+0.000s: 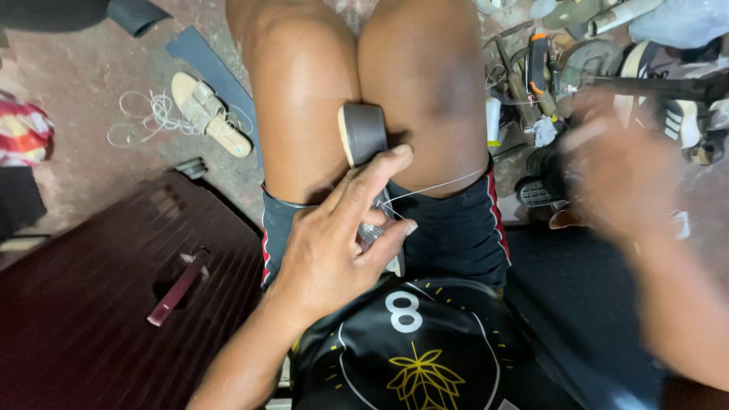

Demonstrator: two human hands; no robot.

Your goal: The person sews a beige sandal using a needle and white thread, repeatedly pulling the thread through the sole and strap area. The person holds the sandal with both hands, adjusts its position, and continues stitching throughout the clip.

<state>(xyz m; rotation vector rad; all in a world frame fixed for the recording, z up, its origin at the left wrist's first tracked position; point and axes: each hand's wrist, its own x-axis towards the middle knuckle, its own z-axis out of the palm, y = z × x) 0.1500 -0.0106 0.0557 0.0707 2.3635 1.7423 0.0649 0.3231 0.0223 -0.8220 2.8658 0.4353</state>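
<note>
Person sat with knees together, a shoe [364, 137] wedged between the thighs, dark sole and heel end pointing away from the body. The left hand [342, 235] lay over the near part of the shoe, forefinger stretched along its side toward the heel, thumb and other fingers pinching the glittery upper [373, 234] against the lap. So left hand was grasping the shoe, which sat right under and partly ahead of it.

A thin pale thread [440, 184] ran from the shoe at the left fingertips, across the right thigh, out toward the right hand [623, 171]. The right hand was raised well off to the right of the shoe, heavily blurred; couldn't tell if it was clenched or loose, or whether it pinched the thread end.

On the floor to the left: a beige sandal [209, 114] lying on a tangle of white cord [148, 114], beside a dark strip of sheet [209, 64]. A dark wooden box [99, 296] stood near the left thigh with a maroon strap [178, 288] on top. Past the right knee a heap of tools and shoes [577, 53].
</note>
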